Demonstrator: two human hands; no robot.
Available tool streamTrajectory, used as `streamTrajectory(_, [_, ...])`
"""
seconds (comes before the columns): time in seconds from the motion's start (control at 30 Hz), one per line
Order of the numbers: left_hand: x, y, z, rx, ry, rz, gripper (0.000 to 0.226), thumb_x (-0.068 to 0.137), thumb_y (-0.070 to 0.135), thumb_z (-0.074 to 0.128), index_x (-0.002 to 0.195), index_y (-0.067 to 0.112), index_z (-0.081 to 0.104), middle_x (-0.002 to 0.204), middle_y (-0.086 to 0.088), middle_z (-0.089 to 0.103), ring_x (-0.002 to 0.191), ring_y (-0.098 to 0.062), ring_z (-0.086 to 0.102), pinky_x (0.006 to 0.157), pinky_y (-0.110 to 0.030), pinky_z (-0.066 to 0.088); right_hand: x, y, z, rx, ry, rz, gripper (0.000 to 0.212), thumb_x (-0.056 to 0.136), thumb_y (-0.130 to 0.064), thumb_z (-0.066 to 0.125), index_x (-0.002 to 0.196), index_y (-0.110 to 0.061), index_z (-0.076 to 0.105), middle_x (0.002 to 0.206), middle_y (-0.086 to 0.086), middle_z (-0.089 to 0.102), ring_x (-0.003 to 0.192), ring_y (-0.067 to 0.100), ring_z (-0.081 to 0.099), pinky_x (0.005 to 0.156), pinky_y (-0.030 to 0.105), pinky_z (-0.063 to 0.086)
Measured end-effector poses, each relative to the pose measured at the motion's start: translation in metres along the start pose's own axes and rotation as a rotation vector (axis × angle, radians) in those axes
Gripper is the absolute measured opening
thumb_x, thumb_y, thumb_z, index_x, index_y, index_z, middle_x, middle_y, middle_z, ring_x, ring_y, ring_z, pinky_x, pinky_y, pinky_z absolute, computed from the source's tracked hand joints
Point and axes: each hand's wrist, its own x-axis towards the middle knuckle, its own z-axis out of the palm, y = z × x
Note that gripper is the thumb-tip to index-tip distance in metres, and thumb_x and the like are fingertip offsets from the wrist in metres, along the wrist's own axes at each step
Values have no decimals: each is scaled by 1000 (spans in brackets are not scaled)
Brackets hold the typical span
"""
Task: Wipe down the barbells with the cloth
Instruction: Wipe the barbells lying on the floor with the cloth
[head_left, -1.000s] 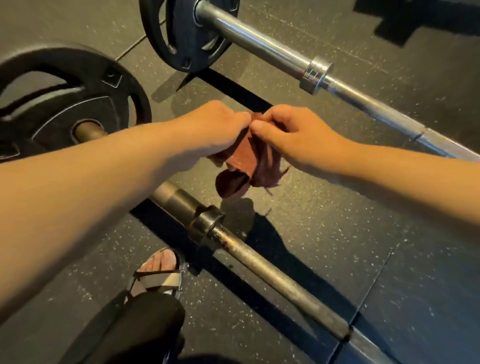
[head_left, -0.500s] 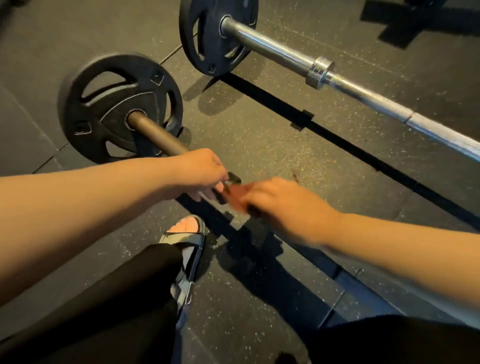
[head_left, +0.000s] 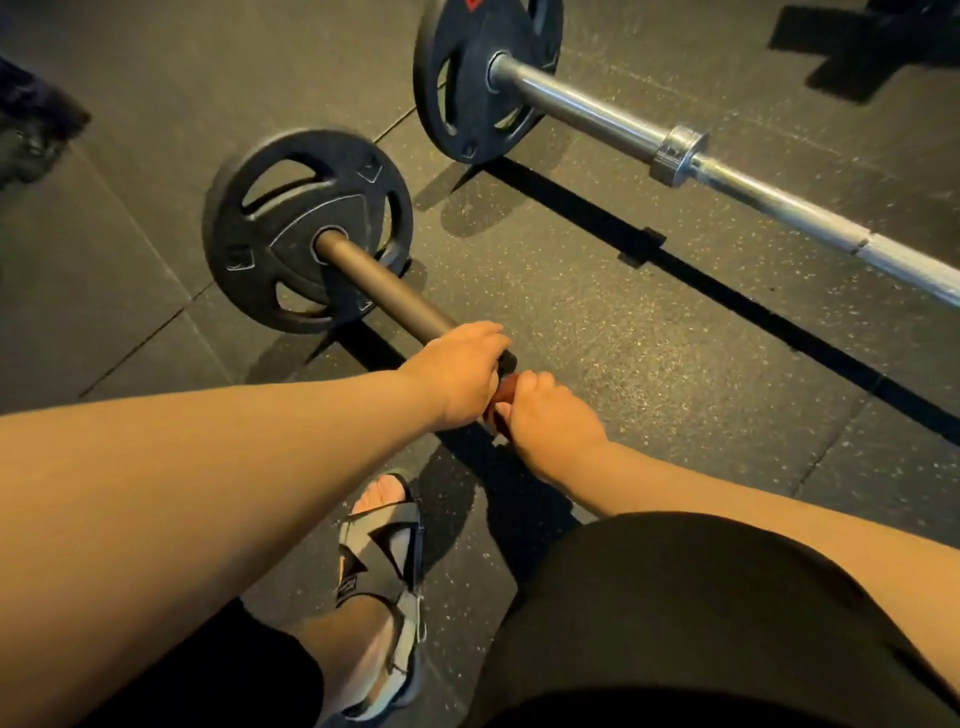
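A dark barbell (head_left: 387, 297) lies on the rubber floor with a black weight plate (head_left: 265, 234) on its left end. My left hand (head_left: 457, 371) grips the bar at the collar. My right hand (head_left: 548, 423) sits right beside it and holds a reddish-brown cloth (head_left: 503, 393) against the bar; only a small patch of cloth shows between the hands. The bar to the right of my hands is hidden by them and my knee. A second, chrome barbell (head_left: 727, 176) with a black plate (head_left: 483, 78) lies farther back.
My sandalled foot (head_left: 382, 561) stands just under the near bar, and my right knee in black shorts (head_left: 675, 613) fills the lower right. A dark shape (head_left: 31, 124) sits at the far left edge. Speckled floor lies between the two barbells.
Both hands came down from mid-air, where they held the cloth between them, onto the near bar. The view has pulled back and shifted, so both plates now sit further right.
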Motion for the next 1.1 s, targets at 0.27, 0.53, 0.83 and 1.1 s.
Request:
streamTrajectory(0.27, [26,-18,49,83,195,239,42,109,25,39,146,8,49,159,-10,39,153,-29,22,125,-40,10,-54,30,-2,-80,6,20,36,107,-47,32,122,-16,45,114,7,57,97,28,64,75,42,53])
streamTrajectory(0.53, [20,-4,72,-65,346,63,38,106,18,42,142,19,53,165,-1,28,157,-30,0,125,-45,-6,-15,7,4,-75,49,-18,51,109,-41,32,148,-8,33,130,13,54,111,33,62,79,45,52])
streamTrajectory(0.83, [17,10,74,-89,363,6,37,109,25,34,134,17,61,161,-1,33,157,-32,0,126,-49,-4,-101,57,12,-146,-48,248,38,106,-50,34,130,-22,40,119,3,55,107,26,61,84,42,53])
streamTrajectory(1.1, [-1,26,75,53,222,-70,44,110,34,24,136,18,56,171,-1,-4,154,-30,-21,125,-50,-10,-64,27,4,-117,32,142,44,106,-45,40,137,-14,41,124,9,55,109,31,60,83,44,51])
